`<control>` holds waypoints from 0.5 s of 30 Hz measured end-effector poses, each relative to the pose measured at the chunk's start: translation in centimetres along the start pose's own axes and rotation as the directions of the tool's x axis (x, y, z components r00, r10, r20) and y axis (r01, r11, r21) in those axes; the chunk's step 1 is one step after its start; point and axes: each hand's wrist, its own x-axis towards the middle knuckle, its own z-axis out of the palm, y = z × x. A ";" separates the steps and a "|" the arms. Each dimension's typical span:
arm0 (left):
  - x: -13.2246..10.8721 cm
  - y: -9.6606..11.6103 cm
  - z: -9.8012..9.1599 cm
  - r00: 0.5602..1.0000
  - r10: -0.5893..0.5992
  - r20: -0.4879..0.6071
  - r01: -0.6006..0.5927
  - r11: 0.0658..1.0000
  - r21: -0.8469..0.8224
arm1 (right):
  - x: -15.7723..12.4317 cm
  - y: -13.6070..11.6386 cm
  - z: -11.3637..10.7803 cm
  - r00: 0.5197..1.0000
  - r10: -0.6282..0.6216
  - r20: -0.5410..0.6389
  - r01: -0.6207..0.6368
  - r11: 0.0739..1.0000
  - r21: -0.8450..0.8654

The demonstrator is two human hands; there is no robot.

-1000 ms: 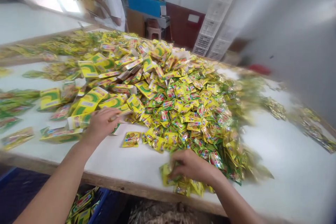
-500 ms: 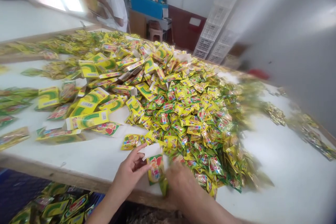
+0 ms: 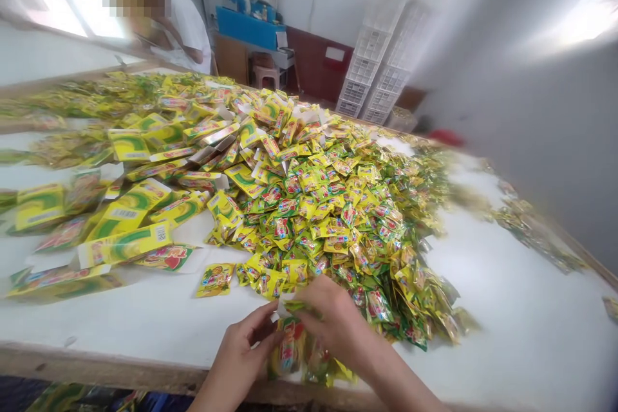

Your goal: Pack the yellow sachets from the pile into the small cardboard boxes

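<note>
My left hand (image 3: pixel 240 349) grips a small printed carton (image 3: pixel 288 349) upright near the table's front edge, thumb on its front and fingers behind. The carton's white top flap is raised. Over the carton's open top, my right hand (image 3: pixel 334 310) pinches a small yellow-green packet (image 3: pixel 295 304), partly hidden by the fingers. How far this packet reaches inside, I cannot tell. Just right of the carton, below my right hand, lie more shiny packets (image 3: pixel 318 364). A single yellow packet (image 3: pixel 215 279) rests flat on the table beyond my left hand.
A large heap of packets (image 3: pixel 333 225) covers the middle of the white table (image 3: pixel 521 309). Yellow cartons (image 3: pixel 125 209) lie piled at left. A person in a white top (image 3: pixel 186 22) sits at the far left. Stacked white crates (image 3: pixel 360 71) stand behind the table.
My right hand has risen from beside the carton to its open top, bringing a packet there. The view has shifted, so the heap appears further left.
</note>
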 end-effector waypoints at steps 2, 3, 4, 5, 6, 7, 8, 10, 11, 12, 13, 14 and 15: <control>-0.3 0.3 0.3 1.000 -0.004 0.016 0.004 1.000 0.008 | -0.2 0.3 0.3 0.998 0.009 0.070 -0.004 0.997 -0.072; -0.5 0.4 0.5 1.000 -0.006 0.018 0.005 1.000 0.016 | -0.2 0.3 0.2 0.994 0.027 0.107 -0.016 0.995 -0.102; -0.6 0.7 0.7 1.000 -0.008 0.019 0.007 0.999 0.032 | -0.2 0.3 0.0 0.988 0.047 0.145 -0.029 0.992 -0.126; -0.8 0.9 0.9 1.000 -0.010 0.018 0.009 0.999 0.050 | 0.0 0.3 -0.3 0.981 0.065 0.184 -0.039 0.989 -0.145; -0.9 1.1 1.1 1.000 -0.012 0.017 0.011 0.998 0.064 | 0.2 0.2 -0.7 0.971 0.073 0.228 -0.038 0.987 -0.155; -1.0 1.3 1.4 1.000 -0.012 0.016 0.011 0.998 0.069 | 0.5 0.0 -1.0 0.958 0.073 0.279 -0.030 0.988 -0.154; -1.1 1.5 1.6 1.000 -0.011 0.016 0.010 0.998 0.062 | 0.7 -0.3 -1.3 0.941 0.072 0.329 -0.024 0.989 -0.145; -1.1 1.8 1.9 0.999 -0.011 0.032 0.010 1.000 0.022 | 1.0 -0.9 -1.6 0.920 0.097 0.380 -0.054 0.991 -0.121; -1.1 1.8 2.0 0.999 -0.015 0.049 0.016 1.000 -0.008 | 1.0 -1.2 -1.5 0.923 0.122 0.364 -0.086 0.990 -0.114; -1.0 1.9 2.0 0.997 -0.023 0.073 0.026 0.999 -0.045 | 1.0 -1.4 -1.4 0.936 0.146 0.319 -0.118 0.987 -0.108; -1.0 1.9 1.9 0.994 -0.028 0.102 0.037 0.995 -0.088 | 0.9 -1.6 -1.1 0.953 0.163 0.255 -0.142 0.985 -0.101; -0.9 1.9 1.8 0.991 -0.030 0.130 0.048 0.990 -0.133 | 0.7 -1.6 -0.8 0.968 0.164 0.191 -0.149 0.985 -0.090; -0.9 1.8 1.7 0.987 -0.034 0.155 0.061 0.983 -0.175 | 0.5 -1.5 -0.4 0.978 0.145 0.147 -0.136 0.988 -0.072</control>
